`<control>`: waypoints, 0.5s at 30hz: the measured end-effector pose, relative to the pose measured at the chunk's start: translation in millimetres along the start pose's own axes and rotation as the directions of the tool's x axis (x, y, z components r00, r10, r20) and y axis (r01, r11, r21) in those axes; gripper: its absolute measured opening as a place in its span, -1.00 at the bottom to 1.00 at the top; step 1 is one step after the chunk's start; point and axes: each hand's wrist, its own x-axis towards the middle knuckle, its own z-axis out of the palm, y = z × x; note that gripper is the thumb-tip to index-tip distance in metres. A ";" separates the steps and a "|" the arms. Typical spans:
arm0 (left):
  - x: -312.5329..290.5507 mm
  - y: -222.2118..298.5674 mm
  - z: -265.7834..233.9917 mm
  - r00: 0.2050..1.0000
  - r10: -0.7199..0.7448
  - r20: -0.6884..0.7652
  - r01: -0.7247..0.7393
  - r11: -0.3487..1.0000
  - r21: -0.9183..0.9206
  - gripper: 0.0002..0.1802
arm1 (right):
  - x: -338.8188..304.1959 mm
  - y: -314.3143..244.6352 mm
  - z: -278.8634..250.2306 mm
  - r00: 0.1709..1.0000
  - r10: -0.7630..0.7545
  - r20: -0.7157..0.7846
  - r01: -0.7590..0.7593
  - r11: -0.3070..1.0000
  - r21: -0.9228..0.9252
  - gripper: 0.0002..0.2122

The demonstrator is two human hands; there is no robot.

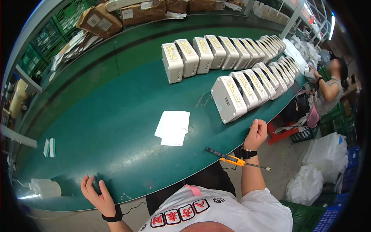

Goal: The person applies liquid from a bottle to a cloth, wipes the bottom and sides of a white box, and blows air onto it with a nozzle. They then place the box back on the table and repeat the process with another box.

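Observation:
My left hand (96,195) rests at the near left edge of the green table, fingers apart and nothing in it. Beyond the table's near right edge, my right hand (256,135) is raised with its fingers curled in, and I see nothing in them. Just in front of my right wrist lies or hangs a slim orange-and-black hand tool (234,159) with a long thin metal tip; my fingers are apart from it. The closest of the white box-shaped devices (230,99) stands just beyond my right hand. White sheets (174,127) lie overlapped mid-table.
Two rows of similar white devices (203,54) run to the far right. A clear bottle (45,188) and small white-green strips (49,147) are at left. Cardboard boxes (143,13) line the back. A person (330,87) sits at right, near bagged items (324,154) and crates.

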 end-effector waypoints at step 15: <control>-1.3 3.7 -1.9 1.000 -0.008 -0.015 0.009 0.999 0.042 -0.75 | -0.2 6.2 -4.0 0.999 0.000 0.039 0.001 1.000 -0.020 -0.89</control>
